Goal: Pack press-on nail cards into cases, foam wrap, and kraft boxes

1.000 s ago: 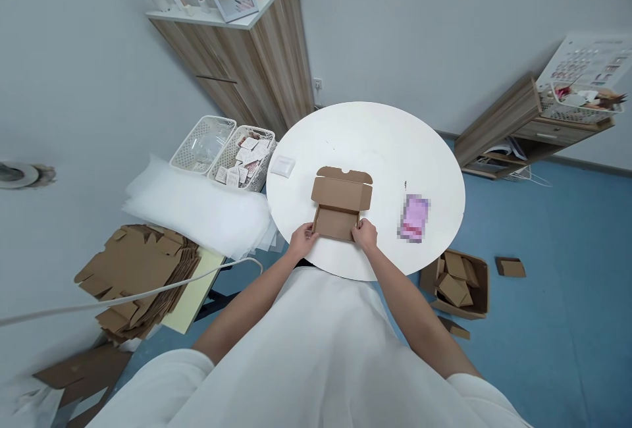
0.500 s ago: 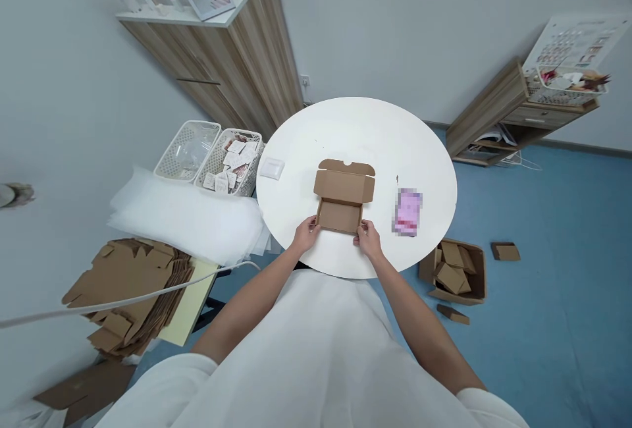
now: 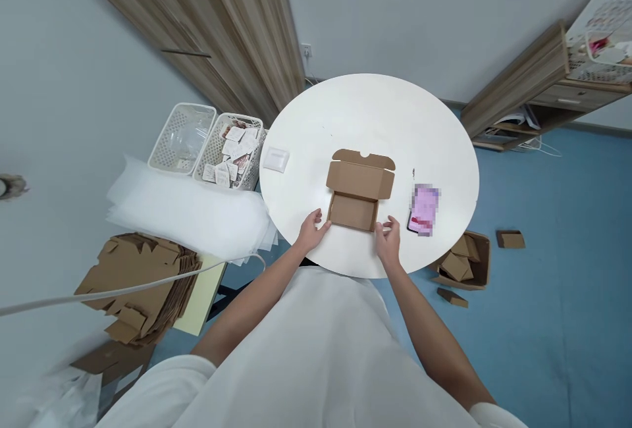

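Note:
An open brown cardboard mailer box (image 3: 353, 211) sits on the round white table (image 3: 375, 105), its lid folded back away from me and its inside bare. My left hand (image 3: 313, 231) is at the box's near left corner, fingers spread, thumb close to the cardboard. At the near right corner, my right hand (image 3: 388, 240) has its fingers apart, with the thumb side by the box wall; contact is hard to tell. Right of the box lies a phone (image 3: 423, 209) with a blurred pink screen. A small clear packet (image 3: 276, 159) rests near the table's left edge.
Left of the table are white baskets (image 3: 182, 138), one with cards, white foam sheets (image 3: 187, 207) and stacked flat cardboard (image 3: 133, 280). A carton of folded boxes (image 3: 461, 260) stands on the floor at right. A white cable (image 3: 162, 282) crosses the left side.
Both hands have loosened from the box's near corners and opened out sideways. The view has tilted down and shifted. The box still stands open on the table.

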A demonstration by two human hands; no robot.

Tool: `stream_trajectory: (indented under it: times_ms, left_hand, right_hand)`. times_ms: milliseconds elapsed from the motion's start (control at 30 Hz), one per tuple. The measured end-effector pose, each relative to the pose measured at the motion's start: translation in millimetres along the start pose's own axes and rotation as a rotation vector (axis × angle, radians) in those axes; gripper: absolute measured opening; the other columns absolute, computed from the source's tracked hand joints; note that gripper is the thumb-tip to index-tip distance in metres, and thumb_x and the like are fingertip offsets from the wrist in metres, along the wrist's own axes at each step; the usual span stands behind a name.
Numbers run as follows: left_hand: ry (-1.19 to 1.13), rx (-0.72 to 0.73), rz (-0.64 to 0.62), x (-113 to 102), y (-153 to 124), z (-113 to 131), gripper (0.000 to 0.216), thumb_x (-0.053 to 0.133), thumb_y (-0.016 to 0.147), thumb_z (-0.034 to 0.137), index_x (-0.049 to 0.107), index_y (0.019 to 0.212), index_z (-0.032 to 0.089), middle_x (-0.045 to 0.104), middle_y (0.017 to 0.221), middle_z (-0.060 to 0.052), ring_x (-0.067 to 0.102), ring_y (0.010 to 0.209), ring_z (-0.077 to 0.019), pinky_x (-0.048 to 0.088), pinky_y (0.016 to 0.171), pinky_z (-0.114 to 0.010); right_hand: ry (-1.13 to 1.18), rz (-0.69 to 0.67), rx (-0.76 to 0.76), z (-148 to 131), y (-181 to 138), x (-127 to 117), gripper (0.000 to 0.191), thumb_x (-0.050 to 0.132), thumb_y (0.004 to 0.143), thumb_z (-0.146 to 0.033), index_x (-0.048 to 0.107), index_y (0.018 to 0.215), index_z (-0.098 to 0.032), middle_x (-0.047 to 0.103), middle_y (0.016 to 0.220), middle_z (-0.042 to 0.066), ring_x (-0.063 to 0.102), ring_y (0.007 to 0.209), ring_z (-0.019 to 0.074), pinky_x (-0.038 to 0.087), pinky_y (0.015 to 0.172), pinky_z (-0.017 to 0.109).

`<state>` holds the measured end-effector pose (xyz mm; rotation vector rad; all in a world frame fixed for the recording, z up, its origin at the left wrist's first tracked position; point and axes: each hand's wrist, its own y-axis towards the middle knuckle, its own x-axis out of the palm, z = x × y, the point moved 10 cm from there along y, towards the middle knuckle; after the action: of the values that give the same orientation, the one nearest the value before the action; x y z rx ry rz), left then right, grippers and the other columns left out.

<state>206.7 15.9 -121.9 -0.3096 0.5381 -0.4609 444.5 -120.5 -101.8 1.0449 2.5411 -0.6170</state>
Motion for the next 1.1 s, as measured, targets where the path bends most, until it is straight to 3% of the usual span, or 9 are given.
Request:
stream_trajectory:
  times_ms: [100,167,233,333,467,567,700,900,1100]
  left_hand:
    - [-0.011,0.054,0.095,-40,9,4,0.053,0.055,0.078,0.04,0.043,0.124,0.017,0.051,0.121,-0.014,0.053,0.103,-0.02,0.048,0.077,-0.032]
    - [0.004,0.091,0.196,-77,22,6,0.047,0.055,0.078,0.038,0.047,0.119,0.017,0.051,0.118,-0.013,0.053,0.1,-0.0197,0.049,0.075,-0.031]
    - [0.024,0.103,0.294,-115,39,5,0.042,0.055,0.078,0.036,0.05,0.115,0.017,0.05,0.116,-0.013,0.054,0.099,-0.0201,0.049,0.074,-0.032]
    - [-0.028,0.023,0.387,-161,71,-6,0.046,0.057,0.077,0.035,0.047,0.118,0.018,0.045,0.121,-0.014,0.052,0.103,-0.0214,0.049,0.078,-0.033]
    - [-0.038,-0.006,0.402,-194,116,-7,0.051,0.056,0.078,0.033,0.041,0.124,0.018,0.038,0.129,-0.014,0.044,0.115,-0.0233,0.041,0.092,-0.035]
    - [0.06,0.008,0.355,-205,147,-3,0.049,0.053,0.079,0.029,0.042,0.125,0.014,0.041,0.129,-0.014,0.035,0.124,-0.0245,0.027,0.104,-0.038]
    - [0.123,-0.034,0.241,-204,176,-9,0.047,0.049,0.081,0.022,0.043,0.126,0.012,0.046,0.124,-0.014,0.04,0.12,-0.0238,0.03,0.102,-0.036]
    - [0.143,-0.02,0.137,-195,179,-12,0.045,0.05,0.076,0.014,0.051,0.121,0.014,0.056,0.112,-0.01,0.055,0.098,-0.0195,0.04,0.092,-0.031]
    - [-0.089,0.007,0.106,-182,172,-25,0.045,0.055,0.073,0.015,0.054,0.118,0.014,0.061,0.109,-0.007,0.059,0.09,-0.0171,0.044,0.089,-0.034]
  right_hand:
    - [0.019,0.172,-0.192,-43,-11,-13,0.059,0.049,0.078,-0.041,0.025,0.128,-0.021,0.042,0.108,0.007,0.045,0.064,0.0091,0.046,0.067,0.03]
    - [0.071,0.134,-0.289,-79,-16,2,0.059,0.047,0.079,-0.038,0.021,0.13,-0.024,0.04,0.112,0.008,0.047,0.066,0.0093,0.046,0.068,0.03]
    - [0.094,-0.031,-0.317,-115,-16,40,0.055,0.045,0.081,-0.037,0.023,0.129,-0.025,0.042,0.113,0.009,0.048,0.066,0.0096,0.046,0.067,0.03]
    - [0.026,-0.327,-0.282,-157,-9,121,0.053,0.05,0.079,-0.038,0.032,0.127,-0.024,0.048,0.113,0.009,0.051,0.072,0.0119,0.047,0.072,0.033]
    - [-0.045,-0.503,-0.054,-165,22,225,0.045,0.052,0.076,-0.039,0.045,0.118,-0.023,0.052,0.114,0.008,0.054,0.079,0.0142,0.047,0.076,0.036]
    - [0.034,-0.479,0.135,-154,48,279,0.042,0.052,0.075,-0.036,0.048,0.114,-0.02,0.053,0.113,0.008,0.055,0.093,0.0168,0.046,0.08,0.035]
    - [0.093,-0.349,0.203,-146,68,313,0.037,0.051,0.075,-0.031,0.049,0.11,-0.022,0.054,0.115,0.007,0.054,0.1,0.0166,0.046,0.083,0.035]
    - [0.036,-0.29,0.12,-143,70,320,0.03,0.055,0.071,-0.026,0.053,0.101,-0.021,0.058,0.107,0.004,0.059,0.088,0.015,0.045,0.086,0.035]
    - [0.068,-0.307,0.137,-127,60,311,0.033,0.054,0.073,-0.028,0.05,0.104,-0.018,0.056,0.11,0.007,0.059,0.088,0.0149,0.049,0.076,0.031]
